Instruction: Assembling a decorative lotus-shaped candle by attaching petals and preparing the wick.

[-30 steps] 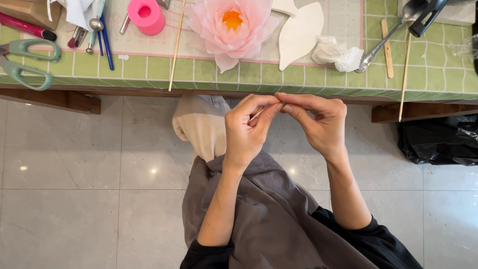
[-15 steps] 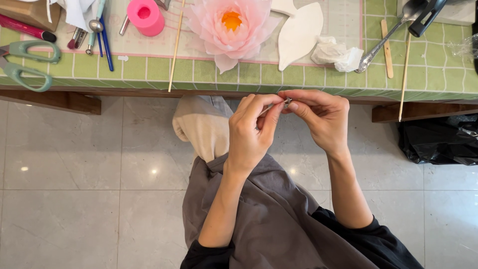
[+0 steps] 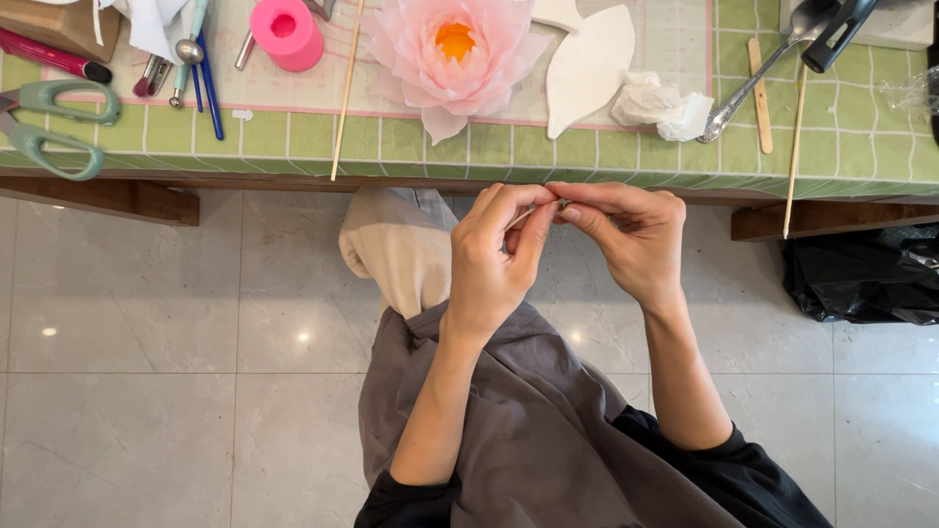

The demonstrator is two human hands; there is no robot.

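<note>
Fingers of left hand point(image 3: 494, 259) and right hand point(image 3: 631, 235) meet, pinching a thin stick point(image 3: 533, 210) between them.

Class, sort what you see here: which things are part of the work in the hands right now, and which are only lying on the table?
In hand:
left hand
right hand
small thin piece pinched between both hands' fingertips; too small to identify

Lying about:
pink paper flower
green scissors
pink cylinder
white petal shape
wooden skewer
metal spoon
crumpled tissue

flower point(image 3: 455, 44) pink, orange centre | mat point(image 3: 587, 147) green checked | scissors point(image 3: 39, 122) perhaps grey-green
</note>
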